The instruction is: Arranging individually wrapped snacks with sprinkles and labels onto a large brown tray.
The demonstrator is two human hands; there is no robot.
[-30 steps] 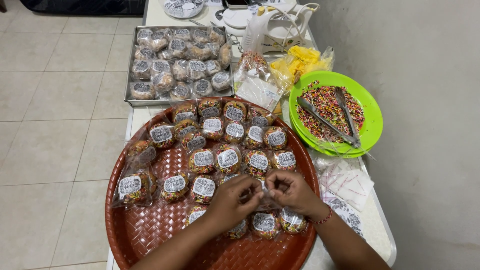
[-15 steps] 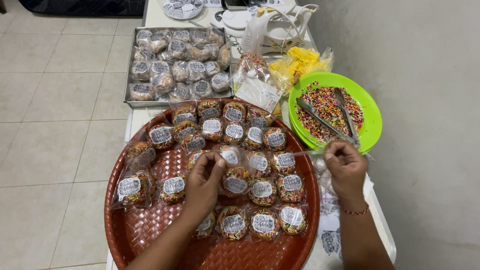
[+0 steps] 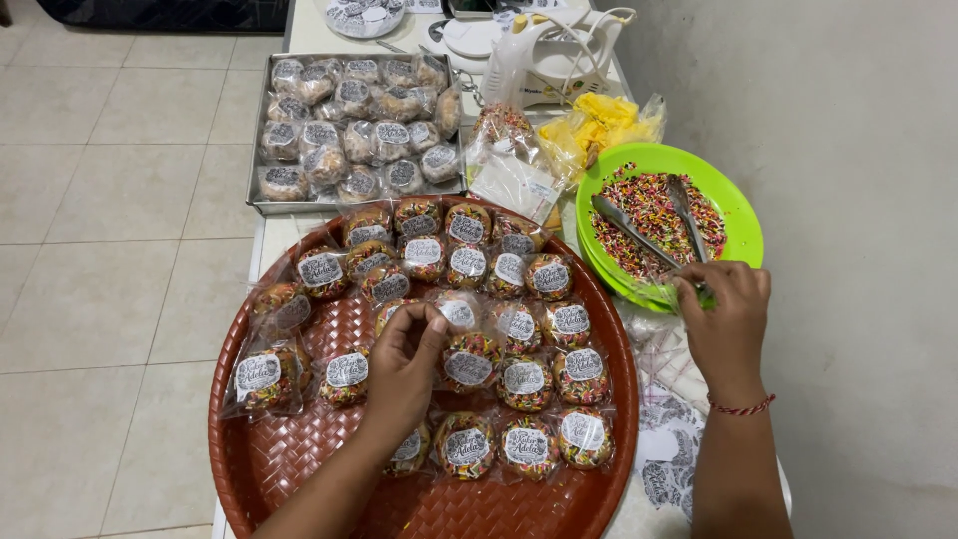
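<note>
Grip of the left hand [image 3: 404,364]: fingers are pinched on a wrapped sprinkle cookie [image 3: 457,311] at its upper right, held just above the round red woven tray [image 3: 299,469]. More labelled wrapped cookies [image 3: 469,367] are packed just right of and below that hand. The right hand [image 3: 726,321] is curled at the near rim of the green plate [image 3: 743,235]; something thin seems to be pinched, though it cannot be made out. Metal tongs [image 3: 639,232] are laid on sprinkles just above it. A steel tray [image 3: 255,205] of wrapped cookies is set farther up the counter [image 3: 267,245].
</note>
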